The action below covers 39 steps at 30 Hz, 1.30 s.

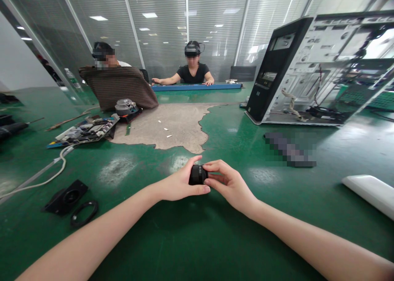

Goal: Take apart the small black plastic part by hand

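A short black cylinder with ridged rings, which looks like a camera lens (197, 175), is held between my two hands above the green table (172, 240). My left hand (181, 181) wraps round its left end, with the index finger raised and the thumb along the near side. From the right, the fingertips and thumb of my right hand (226, 182) pinch its other end. To the left lie a black square plate with a round opening (68, 196) and a loose black ring (84, 213).
At right stand an open computer case (289, 67), a pixelated flat object (289, 149) and a white object (371, 190). At left are a circuit board (88, 130), a pale cable (63, 160) and brown cloth (120, 86). Two people (193, 71) sit across the table.
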{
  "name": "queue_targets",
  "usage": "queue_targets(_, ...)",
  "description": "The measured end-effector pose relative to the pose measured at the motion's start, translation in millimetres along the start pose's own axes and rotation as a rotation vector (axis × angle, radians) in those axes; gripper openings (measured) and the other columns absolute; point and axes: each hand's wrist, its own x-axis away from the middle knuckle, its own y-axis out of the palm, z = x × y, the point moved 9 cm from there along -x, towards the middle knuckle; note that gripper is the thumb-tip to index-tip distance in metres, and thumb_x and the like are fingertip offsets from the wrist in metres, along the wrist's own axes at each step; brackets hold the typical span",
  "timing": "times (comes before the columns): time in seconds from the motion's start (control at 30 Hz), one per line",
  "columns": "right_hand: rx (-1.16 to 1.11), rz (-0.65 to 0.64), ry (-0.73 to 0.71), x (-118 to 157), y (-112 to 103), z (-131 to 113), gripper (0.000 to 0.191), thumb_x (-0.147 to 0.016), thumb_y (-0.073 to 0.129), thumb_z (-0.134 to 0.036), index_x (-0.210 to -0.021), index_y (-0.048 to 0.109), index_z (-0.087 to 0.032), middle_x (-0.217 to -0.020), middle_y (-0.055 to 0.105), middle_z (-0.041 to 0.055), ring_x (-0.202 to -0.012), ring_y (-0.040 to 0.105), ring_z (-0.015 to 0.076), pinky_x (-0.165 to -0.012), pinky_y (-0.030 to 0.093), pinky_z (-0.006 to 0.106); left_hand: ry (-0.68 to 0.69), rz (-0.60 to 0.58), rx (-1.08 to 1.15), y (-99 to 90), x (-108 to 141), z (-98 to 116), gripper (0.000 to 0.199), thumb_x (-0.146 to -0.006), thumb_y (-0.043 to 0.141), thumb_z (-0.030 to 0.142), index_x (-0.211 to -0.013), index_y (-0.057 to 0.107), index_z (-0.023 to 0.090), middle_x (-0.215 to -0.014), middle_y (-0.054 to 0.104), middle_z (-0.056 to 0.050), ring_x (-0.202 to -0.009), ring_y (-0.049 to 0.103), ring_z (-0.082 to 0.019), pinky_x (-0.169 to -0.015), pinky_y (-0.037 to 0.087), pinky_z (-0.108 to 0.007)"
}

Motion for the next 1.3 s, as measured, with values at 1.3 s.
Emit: queue_targets(1.3,-0.012,-0.083,0.185,1.7,1.1,18.6,0.027,-0.071,0.065,-0.020,-0.095,0.052,-0.021,-0.090,0.061,0.0020,-0.082,0.061,0.0157,-0.081,0.049,0.035,-0.081,0.022,-0.239,0.3,7.2,2.1,0.092,-0.070,0.062,0.047,-0.137,0.005,0.019,-0.134,0.026,-0.018,-0.124,0.028,-0.034,-0.098,0.025,-0.052)
